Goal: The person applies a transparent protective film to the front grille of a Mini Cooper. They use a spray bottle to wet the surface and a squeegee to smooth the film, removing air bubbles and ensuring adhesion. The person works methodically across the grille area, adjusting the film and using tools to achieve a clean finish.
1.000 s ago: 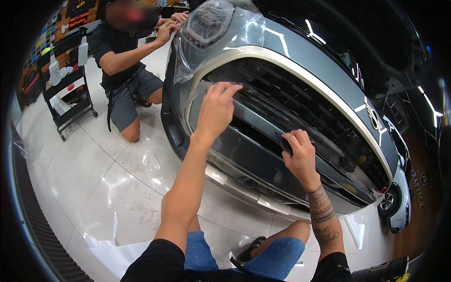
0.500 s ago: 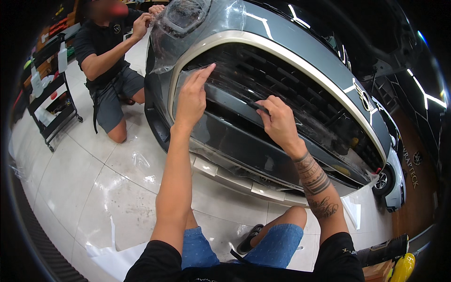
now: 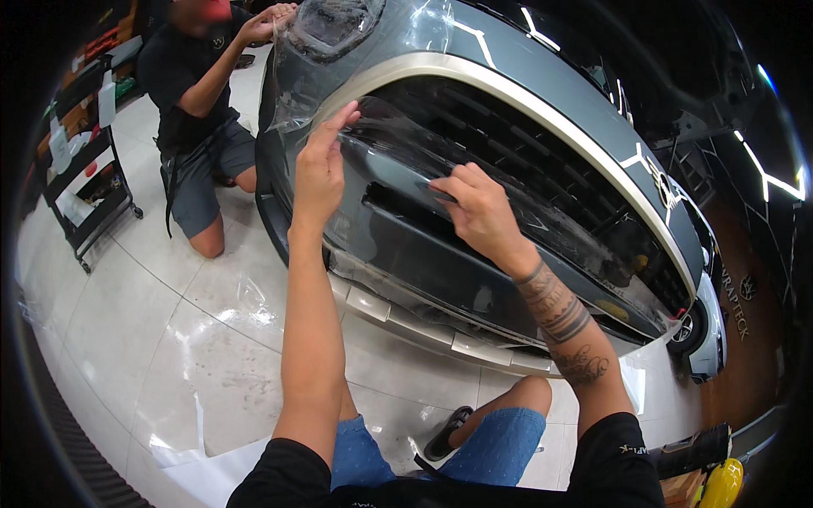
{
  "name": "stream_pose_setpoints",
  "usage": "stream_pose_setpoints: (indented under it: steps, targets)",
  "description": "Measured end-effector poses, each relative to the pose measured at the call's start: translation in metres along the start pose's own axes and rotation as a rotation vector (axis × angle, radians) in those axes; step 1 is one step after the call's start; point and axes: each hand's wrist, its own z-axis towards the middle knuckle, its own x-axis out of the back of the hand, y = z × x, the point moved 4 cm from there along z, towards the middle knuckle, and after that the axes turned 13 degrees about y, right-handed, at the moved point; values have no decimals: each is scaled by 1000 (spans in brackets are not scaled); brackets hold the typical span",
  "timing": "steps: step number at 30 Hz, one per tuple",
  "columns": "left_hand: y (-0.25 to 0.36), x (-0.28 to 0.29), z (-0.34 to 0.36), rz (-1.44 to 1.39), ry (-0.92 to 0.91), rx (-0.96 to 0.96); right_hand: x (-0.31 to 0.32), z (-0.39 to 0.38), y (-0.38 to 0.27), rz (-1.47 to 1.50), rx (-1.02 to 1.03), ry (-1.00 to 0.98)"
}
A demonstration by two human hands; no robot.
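Observation:
My left hand (image 3: 320, 165) is raised at the left end of the car's grille (image 3: 508, 140), fingers long and pressed together on the edge of a clear film (image 3: 394, 127). Wrinkled and shiny, the film stretches from there across the grille's lower part. My right hand (image 3: 474, 207) is closed around a small dark squeegee (image 3: 440, 193), its tip against the grey bar (image 3: 385, 173) across the grille. A pale frame (image 3: 356, 83) rings the grille. Below the bar is a dark slot, partly behind my right hand.
At the left a co-worker (image 3: 190, 102) kneels, hands on clear film (image 3: 326, 34) over the headlight. Behind them stands a black wheeled cart (image 3: 93, 178). White sheets (image 3: 212, 474) lie on the tiled floor. A yellow bottle (image 3: 724, 484) is at the lower right.
My left hand has moved left and slightly down along the grille's edge. My right hand has moved left and a little up with the squeegee. The co-worker's head and arms have shifted.

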Motion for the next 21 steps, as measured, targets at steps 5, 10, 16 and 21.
stream_pose_setpoints:
  steps: [5, 10, 16, 21]
  targets:
    - [-13, 10, 1, -41, 41, 26, -17, 16, -2, -28, -23, 74]
    - [-21, 9, 0, -51, 93, 67, -40, 34, -14, -109, 59, 51]
    - [-29, 14, -5, -63, 126, 58, -46, 41, -11, 11, 59, 75]
    - [-26, 6, -4, -138, 162, 74, -68, 60, -12, -135, 113, 39]
